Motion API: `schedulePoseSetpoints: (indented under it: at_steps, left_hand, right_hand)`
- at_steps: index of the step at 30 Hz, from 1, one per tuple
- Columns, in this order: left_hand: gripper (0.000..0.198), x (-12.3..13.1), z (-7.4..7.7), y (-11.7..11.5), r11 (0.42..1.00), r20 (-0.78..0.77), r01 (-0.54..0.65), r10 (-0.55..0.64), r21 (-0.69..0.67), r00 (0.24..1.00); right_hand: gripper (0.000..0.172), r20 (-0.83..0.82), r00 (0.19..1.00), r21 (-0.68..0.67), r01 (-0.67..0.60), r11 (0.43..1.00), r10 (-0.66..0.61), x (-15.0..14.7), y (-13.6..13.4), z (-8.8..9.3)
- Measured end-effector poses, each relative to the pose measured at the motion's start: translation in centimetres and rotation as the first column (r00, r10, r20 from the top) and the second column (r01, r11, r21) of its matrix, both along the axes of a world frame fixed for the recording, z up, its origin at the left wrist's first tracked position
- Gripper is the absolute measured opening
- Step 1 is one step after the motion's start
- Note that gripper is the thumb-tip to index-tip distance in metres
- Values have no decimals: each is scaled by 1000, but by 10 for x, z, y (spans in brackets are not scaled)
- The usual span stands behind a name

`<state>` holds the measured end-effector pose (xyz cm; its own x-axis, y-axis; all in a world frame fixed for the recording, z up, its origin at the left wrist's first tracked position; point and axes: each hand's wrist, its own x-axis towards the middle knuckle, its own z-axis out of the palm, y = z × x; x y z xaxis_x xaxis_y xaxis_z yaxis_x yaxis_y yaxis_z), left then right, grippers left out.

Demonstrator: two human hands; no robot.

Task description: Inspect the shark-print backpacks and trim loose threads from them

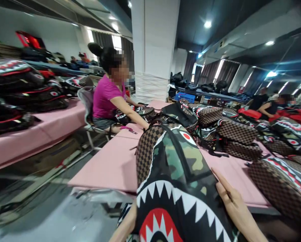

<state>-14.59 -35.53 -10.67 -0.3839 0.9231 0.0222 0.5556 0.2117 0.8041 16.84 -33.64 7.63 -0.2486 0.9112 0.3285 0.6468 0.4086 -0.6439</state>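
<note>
A large backpack [175, 168] with camouflage, brown checks, a red eye and a white-toothed shark mouth stands upright close to me, over the near edge of the pink table [107, 164]. On its right side rests my right hand [229, 195], fingers extended along the fabric. My left hand is hidden behind the lower left side of the backpack; just the wrist and forearm show there.
Across the table a seated person in a magenta top [107, 94] reaches toward bags. More checked backpacks [237, 131] lie piled on the right. Black bags [27, 80] are stacked on a left table. A white pillar [155, 43] rises behind.
</note>
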Motion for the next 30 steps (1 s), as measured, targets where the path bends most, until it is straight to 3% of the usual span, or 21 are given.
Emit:
schedulePoseSetpoints:
  at_steps: [1,3,4,5,6,7,8,9,11,13,16,19,22,26,30]
  left_hand:
    - [30,3,6,3,999,189,-20,29,-49,982]
    - [32,3,30,8,985,417,-157,174,-77,892]
    - [34,2,46,11,974,445,-228,201,9,873]
    - [35,2,65,14,949,393,-261,176,175,903]
    - [34,3,83,16,910,271,-204,107,361,957]
    - [33,7,101,19,856,88,-49,4,514,996]
    - [31,12,117,22,801,-131,163,-106,576,986]
    - [30,18,130,25,754,-337,358,-192,551,922]
    - [38,32,146,29,724,-607,573,-271,383,747]
    - [49,43,150,31,748,-711,619,-298,240,637]
    - [59,49,146,26,756,-745,637,-336,152,576]
    - [65,42,139,19,741,-753,661,-370,114,544]
    - [72,35,135,19,734,-749,675,-407,71,522]
    - [78,40,143,20,751,-748,660,-437,3,500]
    - [81,62,157,20,768,-750,636,-464,-75,471]
  right_hand:
    - [45,120,993,114,-15,993,2,-1,-8,6]
    - [46,291,955,294,-38,955,-52,-11,-21,-1]
    - [47,341,936,356,-39,934,-91,-18,-27,-12]
    - [47,374,919,397,-34,917,-128,-26,-31,-24]
    - [47,396,905,421,-25,907,-159,-33,-34,-36]
    - [48,421,891,425,-30,905,-168,-39,-36,-45]
    - [49,455,877,408,-51,912,-154,-43,-37,-51]
    - [49,486,863,389,-73,919,-137,-47,-37,-52]
    - [46,531,843,361,-126,924,-93,-53,-34,-42]
    - [42,558,829,348,-187,919,-43,-60,-28,-24]
    - [30,620,782,273,-289,918,62,-73,-19,0]
    - [8,674,717,165,-382,909,178,-87,-16,8]
    - [1,717,654,111,-445,888,239,-94,-19,10]
    - [11,762,593,29,-430,902,259,-91,-21,20]
    - [17,768,557,-68,-421,905,317,-81,-22,35]
